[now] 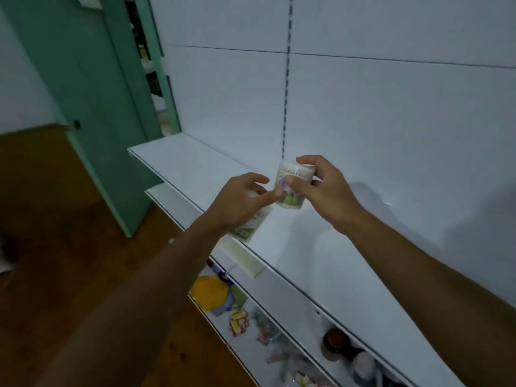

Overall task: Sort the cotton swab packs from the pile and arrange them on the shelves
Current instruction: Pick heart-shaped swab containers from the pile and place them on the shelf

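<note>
Gripping one pack [290, 188] in right hand [321, 191], another pack [248, 227] in left hand [240, 202]; placing step, needing setting down toward twelve o'clock on shelf [321, 247].

Near the centre of the frame the upper cotton swab pack [290, 188] is white at the top, with a label of green and a purple flower motif. Just left and lower, the second cotton swab pack [251, 229] is white with a green band near its bottom edge. The shelf [307, 247] and the back panel [391, 107] are plain white, the panel crossed by thin dark lines. At upper left the door [92, 93] is mint green. The floor [55, 247] at lower left is brown wood grain. On the lower shelf [279, 297], bottom centre, a mixed pile [223, 300] shows yellow, blue, green and red-and-yellow print.
</note>
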